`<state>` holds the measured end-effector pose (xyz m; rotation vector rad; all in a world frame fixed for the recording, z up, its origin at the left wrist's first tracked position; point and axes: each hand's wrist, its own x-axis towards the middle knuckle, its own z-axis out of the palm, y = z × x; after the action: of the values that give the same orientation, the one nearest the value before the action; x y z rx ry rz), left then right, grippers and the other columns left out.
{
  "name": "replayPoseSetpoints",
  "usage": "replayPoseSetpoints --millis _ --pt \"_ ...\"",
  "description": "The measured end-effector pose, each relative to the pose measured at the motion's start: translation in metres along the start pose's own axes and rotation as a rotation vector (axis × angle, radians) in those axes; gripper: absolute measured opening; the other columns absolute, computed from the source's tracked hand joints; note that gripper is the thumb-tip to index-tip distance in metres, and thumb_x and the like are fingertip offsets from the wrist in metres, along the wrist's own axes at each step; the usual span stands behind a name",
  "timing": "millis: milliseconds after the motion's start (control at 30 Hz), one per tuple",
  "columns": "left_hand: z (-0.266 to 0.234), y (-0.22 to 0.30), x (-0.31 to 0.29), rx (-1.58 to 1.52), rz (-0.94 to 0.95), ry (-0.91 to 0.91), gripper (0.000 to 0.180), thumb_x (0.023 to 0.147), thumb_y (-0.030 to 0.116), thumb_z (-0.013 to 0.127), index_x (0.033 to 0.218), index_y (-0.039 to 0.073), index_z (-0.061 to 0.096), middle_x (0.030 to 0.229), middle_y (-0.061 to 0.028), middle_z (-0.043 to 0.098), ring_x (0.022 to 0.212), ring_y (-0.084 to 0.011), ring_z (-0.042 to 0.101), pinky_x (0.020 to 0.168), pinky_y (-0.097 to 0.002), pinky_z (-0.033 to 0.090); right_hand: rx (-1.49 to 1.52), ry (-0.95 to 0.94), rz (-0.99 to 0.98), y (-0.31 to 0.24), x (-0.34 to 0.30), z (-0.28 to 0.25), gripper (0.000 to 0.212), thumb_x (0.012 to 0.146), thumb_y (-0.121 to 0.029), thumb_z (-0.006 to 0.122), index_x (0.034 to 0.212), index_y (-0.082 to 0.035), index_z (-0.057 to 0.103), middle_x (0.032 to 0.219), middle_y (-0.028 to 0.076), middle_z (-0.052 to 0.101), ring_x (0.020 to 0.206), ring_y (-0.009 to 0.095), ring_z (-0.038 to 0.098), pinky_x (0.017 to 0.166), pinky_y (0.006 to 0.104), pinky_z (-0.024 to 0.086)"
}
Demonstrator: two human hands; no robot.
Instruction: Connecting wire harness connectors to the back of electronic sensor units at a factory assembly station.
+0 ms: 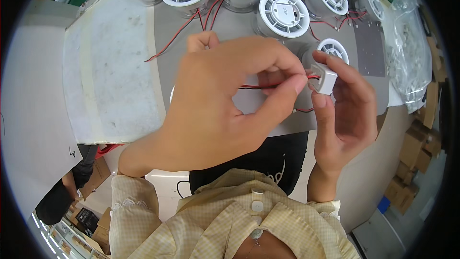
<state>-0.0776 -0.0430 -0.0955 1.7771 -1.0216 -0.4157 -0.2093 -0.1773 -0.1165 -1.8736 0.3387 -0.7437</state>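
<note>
My right hand (352,110) grips a small white square plastic housing (328,80) between thumb and fingers, with its open side toward my left hand. A red and black wire pair (256,86) runs to that open side. My left hand (220,96) pinches the wires between thumb and forefinger close beside the housing. My left hand covers part of the wires' length, and the inside of the housing is mostly hidden. Just beyond my right fingers is a round white ribbed unit (334,48), partly covered by them.
Several round white ribbed units (283,14) with square centre plates stand along the far side of the grey table mat (165,74), red and black wires (175,38) trailing from some. A clear plastic bag (407,48) lies at the right. A person's arm (69,182) shows lower left.
</note>
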Motion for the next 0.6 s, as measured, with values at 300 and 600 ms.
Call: replayPoseSetpoints --millis 300,600 --pt "-0.011 0.0 0.002 -0.126 0.04 -0.188 0.005 0.083 0.009 0.073 0.083 0.006 0.07 0.076 0.0011 0.069 0.07 -0.0096 0.055 0.071 -0.0277 0.035 0.154 -0.245 -0.02 -0.002 0.009 -0.021 0.038 0.087 -0.005 0.068 0.121 0.009 0.056 0.117 0.025 0.064 0.108 0.031 0.065 0.094 0.0382 0.05" --pt "-0.009 0.0 0.001 -0.093 0.083 -0.161 0.003 0.082 0.009 0.073 0.083 0.006 0.071 0.076 -0.0004 0.069 0.066 -0.0105 0.055 0.071 -0.0284 0.032 -0.024 -0.248 0.036 -0.022 0.012 -0.025 0.033 0.081 -0.003 0.071 0.112 0.009 0.062 0.11 0.022 0.066 0.1 0.03 0.065 0.09 0.0374 0.05"
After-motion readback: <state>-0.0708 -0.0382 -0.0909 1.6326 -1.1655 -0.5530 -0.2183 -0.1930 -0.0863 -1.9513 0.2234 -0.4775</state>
